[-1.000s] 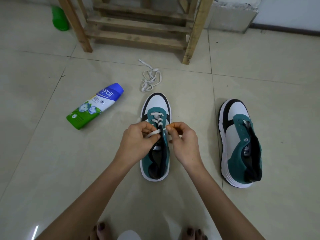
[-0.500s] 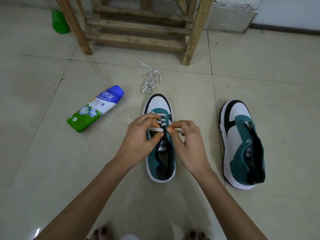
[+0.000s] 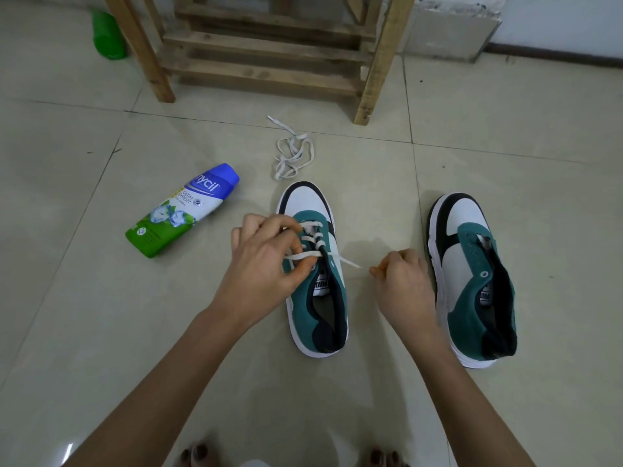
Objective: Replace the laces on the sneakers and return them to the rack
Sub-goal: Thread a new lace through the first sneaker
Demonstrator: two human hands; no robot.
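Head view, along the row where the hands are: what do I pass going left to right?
Powder bottle → left hand pinching the lace → partly laced sneaker → right hand pinching the lace's end → unlaced sneaker.

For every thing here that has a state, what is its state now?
Teal-and-white sneaker between the hands: partly laced.
Teal-and-white sneaker at right: unlaced.
Loose white lace on floor: tangled.
Green bottle, blue cap: on its side.
Left hand: pinches threaded white lace.
Right hand: pinches its end, taut.
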